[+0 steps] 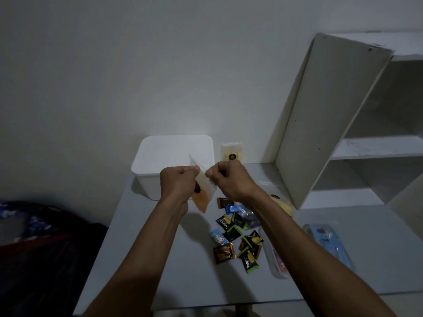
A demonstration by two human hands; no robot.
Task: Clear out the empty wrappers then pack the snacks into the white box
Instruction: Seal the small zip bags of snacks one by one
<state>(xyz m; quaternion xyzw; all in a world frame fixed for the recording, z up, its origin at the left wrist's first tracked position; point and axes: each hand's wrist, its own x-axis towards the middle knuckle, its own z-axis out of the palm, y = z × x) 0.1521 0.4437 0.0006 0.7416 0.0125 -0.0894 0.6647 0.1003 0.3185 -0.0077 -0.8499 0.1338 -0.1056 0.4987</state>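
Observation:
Both hands hold a clear plastic bag [202, 193] with orange contents above the table, just in front of the white box [151, 172]. My left hand [177, 181] pinches the bag's top at its left side and my right hand [225, 178] pinches it at the right. The white box is open and looks empty. Several small snack packets [238, 234] in black, green, blue and brown lie scattered on the table below my right forearm. A pale yellow packet [231, 150] stands against the wall behind the box.
A white shelf unit [332, 115] rises at the right, its side panel near the snacks. A clear tray [278, 264] and a blue packet [327, 243] lie at the right of the grey table [174, 266]. Dark bedding [34, 236] sits to the left.

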